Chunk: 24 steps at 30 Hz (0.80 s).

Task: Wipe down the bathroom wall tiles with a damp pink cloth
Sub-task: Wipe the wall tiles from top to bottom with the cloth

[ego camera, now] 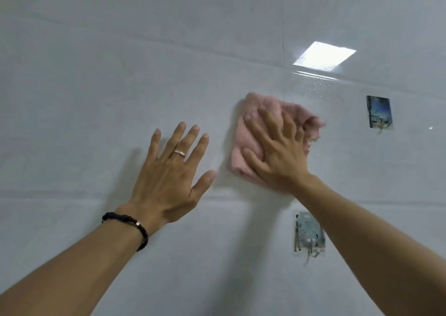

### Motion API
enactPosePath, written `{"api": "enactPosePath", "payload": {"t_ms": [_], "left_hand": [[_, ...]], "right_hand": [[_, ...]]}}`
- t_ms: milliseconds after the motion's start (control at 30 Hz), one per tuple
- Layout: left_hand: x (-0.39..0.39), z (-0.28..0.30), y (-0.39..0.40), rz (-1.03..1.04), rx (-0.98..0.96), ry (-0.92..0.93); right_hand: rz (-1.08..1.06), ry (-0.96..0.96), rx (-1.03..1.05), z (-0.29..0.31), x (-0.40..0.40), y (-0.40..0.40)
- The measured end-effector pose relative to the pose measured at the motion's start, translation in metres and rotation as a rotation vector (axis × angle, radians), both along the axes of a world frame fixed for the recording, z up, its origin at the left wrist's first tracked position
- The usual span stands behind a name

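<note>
A folded pink cloth lies flat against the pale grey wall tiles, right of centre. My right hand presses on it with fingers spread, covering its lower right part; the cloth's right edge is blurred. My left hand rests flat on the tiles to the left of the cloth, fingers apart, holding nothing. It wears a ring and a dark bead bracelet at the wrist. Water drops glisten on the tile above right of the cloth.
Two stick-on picture hooks sit on the wall: one to the right of the cloth, another below it, partly behind my right forearm. A bright square light reflection shines on the tile above. Grout lines run across the wall.
</note>
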State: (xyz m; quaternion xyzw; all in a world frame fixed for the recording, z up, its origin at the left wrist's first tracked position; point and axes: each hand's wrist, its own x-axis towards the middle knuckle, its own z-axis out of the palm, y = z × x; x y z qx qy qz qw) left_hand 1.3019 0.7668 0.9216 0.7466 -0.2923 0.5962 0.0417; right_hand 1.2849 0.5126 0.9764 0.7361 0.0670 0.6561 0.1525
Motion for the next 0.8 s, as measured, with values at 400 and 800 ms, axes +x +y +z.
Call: {"api": "enactPosePath", "payload": {"t_ms": [400, 800], "left_hand": [[-0.013, 0.003, -0.062, 0.147, -0.184, 0.009], [-0.018, 0.075, -0.094, 0.079, -0.229, -0.056]], "right_hand": [[0.049, 0.011, -0.234, 0.021, 0.0, -0.029], [0.15, -0.004, 0.0, 0.097, -0.008, -0.024]]}}
